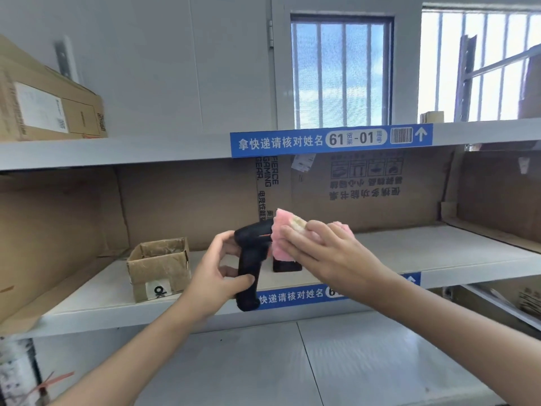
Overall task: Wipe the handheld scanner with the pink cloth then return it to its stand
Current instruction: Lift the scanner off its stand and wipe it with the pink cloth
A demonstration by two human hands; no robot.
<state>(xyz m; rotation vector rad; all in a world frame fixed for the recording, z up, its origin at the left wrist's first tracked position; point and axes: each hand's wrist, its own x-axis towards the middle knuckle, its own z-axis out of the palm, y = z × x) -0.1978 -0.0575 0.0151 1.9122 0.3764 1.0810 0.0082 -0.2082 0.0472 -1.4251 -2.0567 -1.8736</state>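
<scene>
Hands worked at a grey metal shelf (439, 253). Left hand (218, 275) gripped the black plastic handheld scanner (250, 259) by its handle. Right hand (319, 250) pressed a fluffy pink cloth (282, 230) against the scanner's head, fingers curled around it.

Blue shelf-edge label (330, 140) reading "拿快递请核对姓名 61-01" with barcode and up arrow, flattened cardboard (366, 189) printed "FIERCE GAMING GEAR.", lower blue shelf label (292, 295) showing "快递请核对姓名", rest hidden by an arm
</scene>
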